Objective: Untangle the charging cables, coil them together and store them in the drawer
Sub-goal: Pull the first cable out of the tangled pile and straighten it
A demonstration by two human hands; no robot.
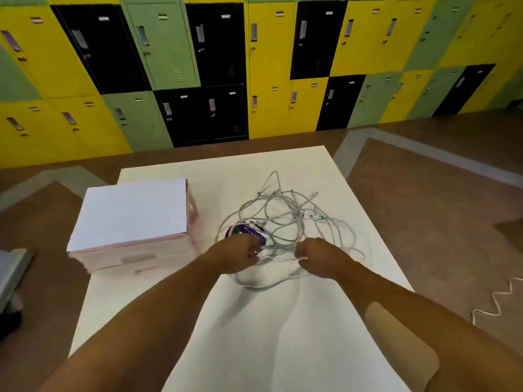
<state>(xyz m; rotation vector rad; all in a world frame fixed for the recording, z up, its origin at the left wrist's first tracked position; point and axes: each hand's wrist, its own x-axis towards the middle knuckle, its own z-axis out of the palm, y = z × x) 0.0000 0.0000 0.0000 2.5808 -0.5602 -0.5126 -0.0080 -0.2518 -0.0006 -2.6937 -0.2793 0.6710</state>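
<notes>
Nearest to me, both my forearms are reaching out over the white table (283, 349), with a tan patch (396, 335) sitting on the right one. At the near edge of the heap my left hand (237, 254) is curling its fingers round a pale strand, and my right hand (318, 254) is pinching another just beside it. I am keeping the two hands a little apart, I judge, to get room to draw one line out from the rest. The charging cables (285, 216) are lying in one loose grey-white snarl in the middle of the table, loops crossing every way and nothing coiled yet, so I am taking this to be the start of the untangling. A round purple-labelled thing (243, 232) is sitting under the loops just beyond my left hand, and I cannot tell what it is. To the left the drawer unit (130, 216) is standing on the table, its drawers looking closed, near enough for stowing the coil later. A white cord (498, 301) is lying on the floor off to the right, and beyond the table yellow, green and black lockers (254, 66) are filling the far wall
</notes>
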